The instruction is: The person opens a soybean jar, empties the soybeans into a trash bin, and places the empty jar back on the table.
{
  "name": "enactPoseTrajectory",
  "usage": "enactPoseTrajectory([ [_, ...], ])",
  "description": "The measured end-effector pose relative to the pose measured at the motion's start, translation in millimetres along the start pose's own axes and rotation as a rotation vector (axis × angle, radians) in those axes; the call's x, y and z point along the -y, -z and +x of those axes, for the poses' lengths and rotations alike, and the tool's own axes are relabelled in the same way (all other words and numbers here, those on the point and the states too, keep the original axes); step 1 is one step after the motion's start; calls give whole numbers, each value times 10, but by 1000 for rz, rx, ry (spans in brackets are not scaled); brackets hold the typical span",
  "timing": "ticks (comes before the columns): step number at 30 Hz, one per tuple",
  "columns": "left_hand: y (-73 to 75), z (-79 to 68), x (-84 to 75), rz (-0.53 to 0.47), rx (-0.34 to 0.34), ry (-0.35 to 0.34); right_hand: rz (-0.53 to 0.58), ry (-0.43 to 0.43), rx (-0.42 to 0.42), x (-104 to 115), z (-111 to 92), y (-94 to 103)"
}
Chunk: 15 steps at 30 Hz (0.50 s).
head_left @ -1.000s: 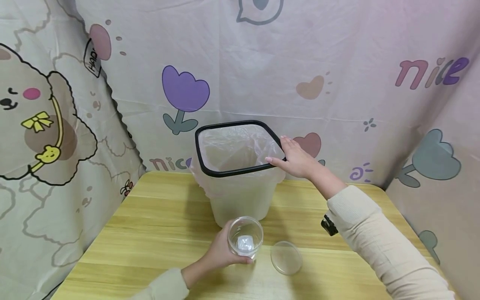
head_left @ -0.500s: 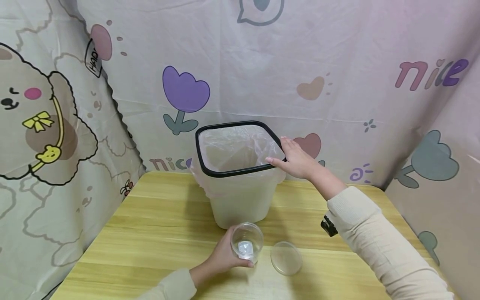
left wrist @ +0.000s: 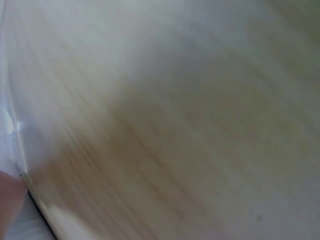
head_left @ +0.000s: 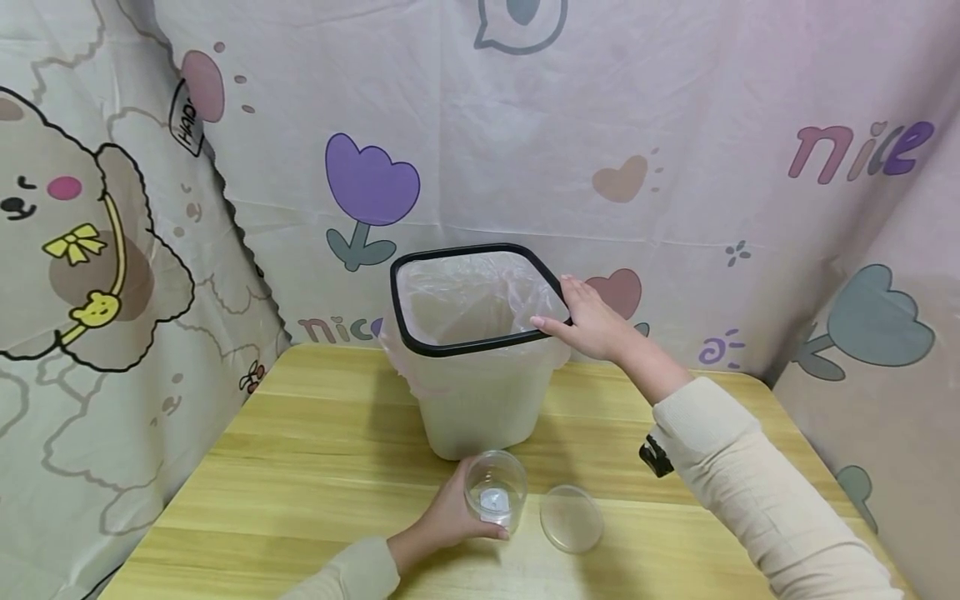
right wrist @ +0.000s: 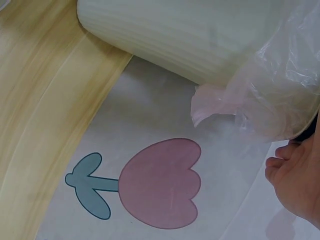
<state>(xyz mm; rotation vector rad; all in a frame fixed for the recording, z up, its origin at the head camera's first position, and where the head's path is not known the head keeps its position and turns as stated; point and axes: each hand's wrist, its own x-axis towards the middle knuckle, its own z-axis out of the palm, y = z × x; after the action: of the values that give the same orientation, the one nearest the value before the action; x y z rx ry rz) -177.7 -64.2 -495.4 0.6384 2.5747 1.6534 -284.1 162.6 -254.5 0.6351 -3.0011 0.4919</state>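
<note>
My left hand holds a clear plastic jar, its thumb across the near side. The jar's mouth faces up, without a lid, and a small whitish patch shows at its bottom. To the right, a round clear lid lies flat on the table. My right hand grips the right front corner of the trash can, with thumb and fingers at its black rim. In the right wrist view, bent fingers show beside that rim. Only a bit of the left hand appears in the left wrist view.
A translucent plastic bag lines the can and hangs over its outside. The can stands on the wood-grain table, just behind the jar. Printed cloth hangs behind the table and at both sides.
My left hand has brought the jar down a little and toward me, near the table. The jar looks slightly less tilted. My right hand stays on the can's rim.
</note>
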Motion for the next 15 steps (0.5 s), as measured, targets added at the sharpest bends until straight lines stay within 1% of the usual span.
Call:
enactPoseTrajectory([
  [4,-5,3,19,2,2,-2,-8,2,-24,2,-3,-14],
  [9,21,-11,30,8,15,-9,-29,17,-89,2,-23,-41],
  [12,70,-40,14,8,49,-5,-34,19,-114,7,-39,-55],
  [15,157,-79,-26,12,90,3,-24,23,-126,7,-65,-64],
])
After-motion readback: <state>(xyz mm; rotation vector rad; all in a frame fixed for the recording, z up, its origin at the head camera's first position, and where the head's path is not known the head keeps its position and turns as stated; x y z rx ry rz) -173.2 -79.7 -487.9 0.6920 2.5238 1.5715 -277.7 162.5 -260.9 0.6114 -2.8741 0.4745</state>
